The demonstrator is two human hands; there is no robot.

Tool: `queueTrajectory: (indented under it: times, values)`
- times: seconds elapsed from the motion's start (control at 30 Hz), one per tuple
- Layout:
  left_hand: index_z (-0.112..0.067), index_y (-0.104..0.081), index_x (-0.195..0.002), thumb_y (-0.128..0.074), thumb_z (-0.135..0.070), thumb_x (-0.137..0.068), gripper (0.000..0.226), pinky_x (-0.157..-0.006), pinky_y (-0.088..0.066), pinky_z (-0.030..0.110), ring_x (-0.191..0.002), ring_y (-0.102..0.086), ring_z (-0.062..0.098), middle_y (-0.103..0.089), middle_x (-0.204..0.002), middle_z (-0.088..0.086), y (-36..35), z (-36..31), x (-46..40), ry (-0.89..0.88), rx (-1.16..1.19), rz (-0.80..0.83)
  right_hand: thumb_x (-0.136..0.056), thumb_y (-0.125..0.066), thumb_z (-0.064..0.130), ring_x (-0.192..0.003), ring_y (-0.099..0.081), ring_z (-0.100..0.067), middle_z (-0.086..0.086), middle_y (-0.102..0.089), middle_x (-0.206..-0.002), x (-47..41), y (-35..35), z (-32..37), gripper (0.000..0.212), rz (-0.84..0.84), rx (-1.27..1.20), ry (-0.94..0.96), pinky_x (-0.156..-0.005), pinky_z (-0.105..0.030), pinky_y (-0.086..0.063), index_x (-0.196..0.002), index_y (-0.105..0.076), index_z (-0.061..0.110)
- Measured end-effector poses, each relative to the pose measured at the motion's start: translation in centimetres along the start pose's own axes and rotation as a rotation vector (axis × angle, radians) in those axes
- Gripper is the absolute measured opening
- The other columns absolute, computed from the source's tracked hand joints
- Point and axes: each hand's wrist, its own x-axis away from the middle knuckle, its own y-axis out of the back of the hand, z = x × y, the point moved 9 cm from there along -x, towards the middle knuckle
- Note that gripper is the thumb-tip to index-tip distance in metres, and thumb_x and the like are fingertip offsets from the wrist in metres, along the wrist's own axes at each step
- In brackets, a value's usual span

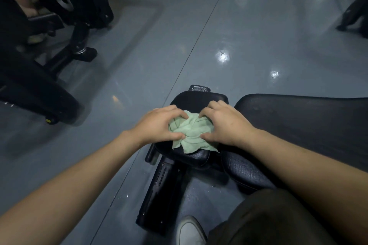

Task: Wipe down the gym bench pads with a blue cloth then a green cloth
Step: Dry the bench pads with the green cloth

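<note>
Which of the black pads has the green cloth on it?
The small seat pad under both hands, left of the long pad, which lies bare.

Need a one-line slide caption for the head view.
Left hand and right hand bunch a crumpled pale green cloth on a small black padded seat.

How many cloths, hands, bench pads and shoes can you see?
Green cloth: 1
Hands: 2, left hand and right hand
Black bench pads: 2, small pad and big pad
White shoe: 1
Total: 6
</note>
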Motion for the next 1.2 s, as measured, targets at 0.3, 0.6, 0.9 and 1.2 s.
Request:
queueTrajectory:
  times: [0.3, 0.6, 0.9, 1.2]
  values:
    - [-0.048, -0.059, -0.114, -0.061, -0.059, -0.077, 0.039, -0.086, -0.048, 0.033, -0.094, -0.057, 0.004, -0.056, -0.107, -0.019, 2.5, -8.7, -1.7, -0.105, -0.074, -0.077, -0.080, -0.068, 0.050, -0.110, -0.045, -0.016, 0.007, -0.053, -0.112, 6.0, 4.8, -3.4, 0.048, -0.086, -0.065, -0.112, -0.100, -0.031, -0.038, -0.121, -0.059, 0.028]
    - [-0.046, -0.057, -0.110, -0.057, -0.056, -0.073, 0.038, -0.084, -0.051, 0.035, -0.101, -0.059, 0.005, -0.056, -0.104, -0.022, 4.9, -25.2, -7.0, -0.286, -0.013, -0.140, -0.082, -0.068, 0.047, -0.104, -0.047, -0.016, 0.006, -0.055, -0.107, 18.0, 15.6, -11.9, 0.043, -0.294, -0.027, -0.277, -0.092, -0.027, -0.034, -0.120, -0.063, 0.026]
    - [-0.042, -0.061, -0.108, -0.053, -0.056, -0.074, 0.038, -0.072, -0.036, 0.027, -0.096, -0.055, 0.005, -0.056, -0.102, -0.016, 5.0, -50.0, -10.1, -0.626, -0.039, -0.196, -0.079, -0.069, 0.047, -0.098, -0.046, -0.013, 0.009, -0.055, -0.102, 38.1, 26.2, -21.4, 0.038, -0.475, 0.061, -0.529, -0.090, -0.029, -0.036, -0.112, -0.064, 0.029]
    - [-0.042, -0.060, -0.108, -0.064, -0.044, -0.079, 0.029, -0.072, -0.041, 0.030, -0.089, -0.052, 0.006, -0.056, -0.103, -0.014, 5.9, -71.9, -7.6, -0.901, -0.046, -0.215, -0.077, -0.069, 0.046, -0.092, -0.046, -0.011, 0.011, -0.054, -0.098, 58.0, 35.9, -23.9, 0.035, -0.653, 0.187, -0.715, -0.084, -0.028, -0.036, -0.109, -0.066, 0.030]
